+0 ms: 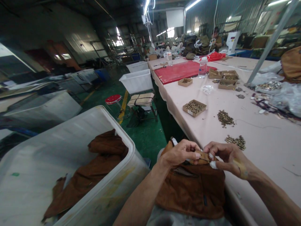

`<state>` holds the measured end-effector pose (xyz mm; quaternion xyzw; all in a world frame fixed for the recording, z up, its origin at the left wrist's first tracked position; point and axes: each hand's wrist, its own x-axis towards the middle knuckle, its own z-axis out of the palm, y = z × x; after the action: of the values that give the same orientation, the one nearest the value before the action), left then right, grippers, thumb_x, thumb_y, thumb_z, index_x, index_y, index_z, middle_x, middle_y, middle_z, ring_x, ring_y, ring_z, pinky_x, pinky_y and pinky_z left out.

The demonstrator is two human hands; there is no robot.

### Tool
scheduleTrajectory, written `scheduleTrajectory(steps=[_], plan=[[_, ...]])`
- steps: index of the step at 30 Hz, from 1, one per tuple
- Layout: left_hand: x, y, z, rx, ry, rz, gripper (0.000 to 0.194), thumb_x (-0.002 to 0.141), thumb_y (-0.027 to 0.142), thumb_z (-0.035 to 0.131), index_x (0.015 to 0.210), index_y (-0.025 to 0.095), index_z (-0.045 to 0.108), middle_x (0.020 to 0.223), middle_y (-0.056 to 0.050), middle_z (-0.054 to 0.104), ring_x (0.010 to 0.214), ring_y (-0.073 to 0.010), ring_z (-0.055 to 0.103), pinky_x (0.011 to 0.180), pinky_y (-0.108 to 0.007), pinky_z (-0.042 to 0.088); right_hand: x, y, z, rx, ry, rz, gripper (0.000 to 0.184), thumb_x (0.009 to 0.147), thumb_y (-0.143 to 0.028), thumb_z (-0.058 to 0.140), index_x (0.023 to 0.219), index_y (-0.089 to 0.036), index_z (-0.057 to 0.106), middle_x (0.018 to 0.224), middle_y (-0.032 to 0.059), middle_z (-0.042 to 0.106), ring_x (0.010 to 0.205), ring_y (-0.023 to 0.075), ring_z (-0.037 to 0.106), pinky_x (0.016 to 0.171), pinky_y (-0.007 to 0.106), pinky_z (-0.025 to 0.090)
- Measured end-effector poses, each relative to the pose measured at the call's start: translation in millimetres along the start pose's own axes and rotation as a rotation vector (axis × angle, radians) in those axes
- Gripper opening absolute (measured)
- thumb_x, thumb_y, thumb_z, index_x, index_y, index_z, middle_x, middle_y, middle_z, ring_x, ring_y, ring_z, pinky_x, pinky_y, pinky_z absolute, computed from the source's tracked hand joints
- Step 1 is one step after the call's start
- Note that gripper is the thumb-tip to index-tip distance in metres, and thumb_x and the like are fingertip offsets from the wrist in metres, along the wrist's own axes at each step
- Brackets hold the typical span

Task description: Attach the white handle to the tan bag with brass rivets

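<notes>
And here sits the brown bag, as it appears to be, slumped across the person's lap, with all the action at its upper edge! The left hand is there, thumb and fingers pinched on a small tan tab; over on the bag's upper right corner the right hand has the tab's other end, its thumb and curled fingers closed in around it, white wrapping on the tips. A dark line crosses the tab, too fine to name. So this piece looks midway: the tab is in hand at the bag, but whether any stud is already set in it cannot be told, and the fiddly part seems unfinished. Left of the bag stands the big white tub, more brown pieces heaped inside; done or waiting, nobody can say from here. Beyond the bag, to its right, there's plenty of supply on the table: a near pile of metal studs, a farther pile, then a cardboard tray well filled with more. Farther past the bag lies a red sheet, and far behind that, a co-worker.
</notes>
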<state>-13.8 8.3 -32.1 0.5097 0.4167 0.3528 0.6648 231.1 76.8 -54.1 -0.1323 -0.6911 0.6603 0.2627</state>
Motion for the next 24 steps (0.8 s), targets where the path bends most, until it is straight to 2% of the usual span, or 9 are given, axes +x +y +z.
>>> scheduleTrajectory(steps=[3, 6, 8, 11, 12, 14, 16, 18, 24], plan=[[7, -12, 1.8, -0.119, 0.053, -0.024, 0.039, 0.071, 0.039, 0.085, 0.090, 0.008, 0.070, 0.069, -0.005, 0.063, 0.056, -0.0118, 0.054, 0.056, -0.024, 0.039, 1, 0, -5, -0.026, -0.019, -0.008, 0.024, 0.087, -0.039, 0.078, 0.089, -0.017, 0.070, 0.111, 0.0136, 0.068, 0.103, 0.0274, 0.063, 0.087, 0.037, 0.048], [13, -20, 4.2, -0.212, 0.136, -0.047, 0.034, 0.066, 0.033, 0.085, 0.084, 0.007, 0.071, 0.063, -0.003, 0.059, 0.049, -0.0094, 0.048, 0.048, -0.022, 0.030, -2, 3, -33, -0.115, 0.023, -0.043, 0.026, 0.090, -0.042, 0.073, 0.099, -0.017, 0.073, 0.115, 0.0151, 0.070, 0.108, 0.0296, 0.063, 0.093, 0.040, 0.049], [15, -20, 5.1, -0.233, 0.199, -0.038, 0.027, 0.066, 0.027, 0.081, 0.082, 0.008, 0.071, 0.060, -0.002, 0.058, 0.047, -0.0086, 0.046, 0.046, -0.021, 0.026, -9, 9, -67, -0.257, 0.164, -0.021, 0.029, 0.090, -0.041, 0.072, 0.106, -0.018, 0.073, 0.115, 0.0148, 0.071, 0.108, 0.0297, 0.065, 0.094, 0.040, 0.050], [14, -18, 5.7, -0.221, 0.280, -0.017, 0.018, 0.065, 0.022, 0.075, 0.077, 0.008, 0.070, 0.056, -0.003, 0.057, 0.045, -0.0085, 0.045, 0.046, -0.021, 0.025, -30, 22, -126, -0.581, 0.504, 0.133, 0.031, 0.087, -0.042, 0.071, 0.106, -0.017, 0.072, 0.101, 0.0110, 0.074, 0.088, 0.0246, 0.068, 0.078, 0.034, 0.052], [14, -17, 6.6, -0.215, 0.300, -0.013, 0.017, 0.065, 0.022, 0.074, 0.074, 0.008, 0.070, 0.054, -0.003, 0.057, 0.045, -0.0086, 0.044, 0.045, -0.021, 0.025, -38, 27, -142, -0.669, 0.580, 0.191, 0.031, 0.087, -0.042, 0.069, 0.102, -0.016, 0.073, 0.093, 0.0094, 0.074, 0.079, 0.0225, 0.066, 0.071, 0.032, 0.050], [13, -14, 9.7, -0.209, 0.327, -0.012, 0.016, 0.062, 0.022, 0.072, 0.069, 0.008, 0.068, 0.052, -0.003, 0.057, 0.044, -0.0085, 0.043, 0.045, -0.021, 0.026, -54, 39, -163, -0.777, 0.634, 0.277, 0.027, 0.084, -0.040, 0.067, 0.093, -0.015, 0.074, 0.078, 0.0061, 0.072, 0.067, 0.0196, 0.061, 0.063, 0.030, 0.045], [13, -10, 13.8, -0.201, 0.338, -0.013, 0.016, 0.061, 0.022, 0.072, 0.068, 0.009, 0.068, 0.051, -0.003, 0.057, 0.044, -0.0085, 0.043, 0.046, -0.021, 0.026, -65, 53, -169, -0.826, 0.609, 0.341, 0.025, 0.080, -0.038, 0.066, 0.084, -0.015, 0.075, 0.068, 0.0037, 0.068, 0.060, 0.0185, 0.058, 0.059, 0.029, 0.042], [13, -8, 17.0, -0.183, 0.343, -0.013, 0.016, 0.062, 0.023, 0.072, 0.069, 0.009, 0.068, 0.052, -0.003, 0.058, 0.045, -0.0085, 0.044, 0.047, -0.021, 0.027, -70, 69, -166, -0.862, 0.584, 0.394, 0.026, 0.078, -0.038, 0.063, 0.082, -0.015, 0.075, 0.066, 0.0031, 0.068, 0.060, 0.0189, 0.058, 0.058, 0.029, 0.042], [15, -11, 16.2, -0.128, 0.311, -0.016, 0.024, 0.068, 0.029, 0.078, 0.075, 0.008, 0.069, 0.056, -0.004, 0.061, 0.049, -0.0096, 0.047, 0.049, -0.021, 0.030, -67, 100, -155, -0.952, 0.609, 0.481, 0.032, 0.078, -0.040, 0.060, 0.090, -0.016, 0.077, 0.080, 0.0079, 0.074, 0.071, 0.0231, 0.064, 0.067, 0.032, 0.046]])
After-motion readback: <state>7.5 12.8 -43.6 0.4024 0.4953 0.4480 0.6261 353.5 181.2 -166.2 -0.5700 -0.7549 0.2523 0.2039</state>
